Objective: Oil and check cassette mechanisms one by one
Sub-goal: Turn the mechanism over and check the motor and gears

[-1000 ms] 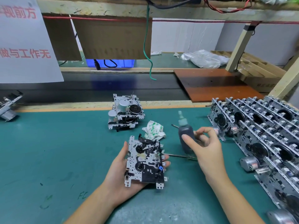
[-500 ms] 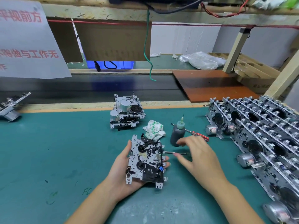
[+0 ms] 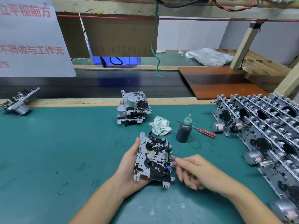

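While the left hand (image 3: 129, 168) cradles a cassette mechanism (image 3: 153, 159) from beneath, thumb curled over its left edge and fingertips showing past its right side, the right hand (image 3: 199, 172) sits just beside that right edge with its fingers loosely curled; something thin seems pinched at its fingertips against the mechanism, but the spot is too blurred to tell what, or whether it is held at all. The mechanism is held above the green mat (image 3: 64, 151), face up, with its black reels and a small blue part near its lower right corner showing. Behind it on the mat stands a dark oil bottle (image 3: 184, 130) with a pale green needle cap, upright and apart from both hands. A crumpled white-and-green cloth (image 3: 160, 126) lies just to the left of the bottle, and a red-handled screwdriver (image 3: 200, 130) lies behind and to its right. Farther back sit two stacked mechanisms (image 3: 132, 109). Rows of mechanisms (image 3: 262, 126) stand on edge along the right side, and another mechanism (image 3: 17, 102) lies at the far left.
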A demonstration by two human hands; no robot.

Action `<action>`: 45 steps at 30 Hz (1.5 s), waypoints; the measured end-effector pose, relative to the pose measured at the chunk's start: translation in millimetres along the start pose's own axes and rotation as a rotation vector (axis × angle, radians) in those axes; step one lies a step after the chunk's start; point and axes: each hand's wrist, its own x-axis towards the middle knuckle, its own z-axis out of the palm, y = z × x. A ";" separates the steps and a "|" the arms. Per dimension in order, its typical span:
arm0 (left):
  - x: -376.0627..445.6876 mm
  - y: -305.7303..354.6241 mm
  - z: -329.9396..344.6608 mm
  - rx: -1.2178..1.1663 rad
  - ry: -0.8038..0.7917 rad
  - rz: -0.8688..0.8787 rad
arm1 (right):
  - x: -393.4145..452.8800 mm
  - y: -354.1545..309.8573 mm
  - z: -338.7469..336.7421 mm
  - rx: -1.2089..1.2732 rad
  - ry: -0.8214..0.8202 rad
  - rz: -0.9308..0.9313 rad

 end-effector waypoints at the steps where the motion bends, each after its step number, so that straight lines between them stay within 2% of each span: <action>1: -0.1 0.2 0.5 0.001 -0.005 -0.007 | 1.7 -1.7 1.8 0.038 -0.022 0.025; 24: 3.9 -0.2 3.3 0.073 0.059 -0.006 | 4.7 -3.9 1.3 0.079 -0.158 0.200; 28: 7.4 -1.8 2.0 0.099 0.088 -0.008 | 6.3 -6.5 -2.9 0.070 -0.209 0.263; 38: 3.1 -1.2 6.9 0.133 0.112 0.000 | 10.3 -7.8 -10.8 0.004 -0.327 0.276; 41: -1.0 2.1 6.6 0.126 0.105 -0.022 | 4.2 -5.6 -5.2 -0.034 -0.206 0.177; 43: -4.8 6.6 4.1 0.167 0.070 -0.061 | -2.9 -4.6 -3.5 -0.076 0.023 0.093; 45: -10.5 11.5 2.3 0.234 0.006 -0.113 | -8.8 0.6 -9.8 -0.311 0.330 0.024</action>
